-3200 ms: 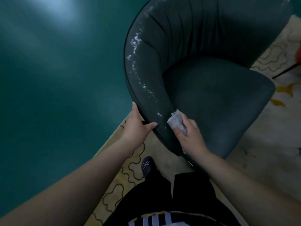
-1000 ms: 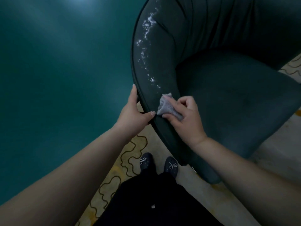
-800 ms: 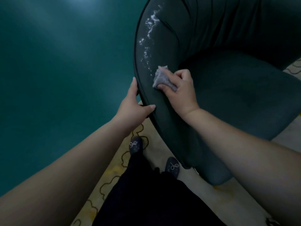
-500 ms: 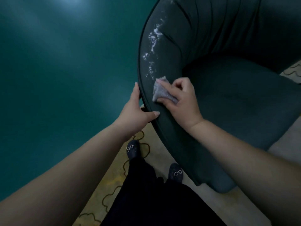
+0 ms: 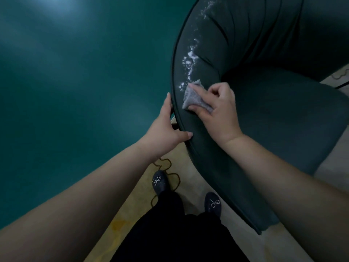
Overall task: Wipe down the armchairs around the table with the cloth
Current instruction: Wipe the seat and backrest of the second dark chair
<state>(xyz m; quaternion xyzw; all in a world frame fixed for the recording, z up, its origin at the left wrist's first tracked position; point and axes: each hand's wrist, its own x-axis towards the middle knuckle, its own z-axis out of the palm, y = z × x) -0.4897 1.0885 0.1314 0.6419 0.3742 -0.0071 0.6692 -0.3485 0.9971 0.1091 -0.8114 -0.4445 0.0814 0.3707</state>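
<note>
A dark green armchair (image 5: 283,114) with a curved, ribbed back fills the right side of the head view. White specks (image 5: 190,59) run along the top of its left arm. My right hand (image 5: 217,110) grips a small grey cloth (image 5: 192,97) and presses it on the arm just below the specks. My left hand (image 5: 166,127) holds the arm's outer edge, thumb on top and fingers along the outside.
A large dark teal surface (image 5: 75,91) lies to the left of the chair. Below is a pale rug (image 5: 170,167) with a wavy brown line pattern. My two dark shoes (image 5: 159,181) stand on it close to the chair's front corner.
My right hand has wiped the cloth up the chair arm from its front end, then slid it back slightly. My left hand kept its hold on the arm's edge.
</note>
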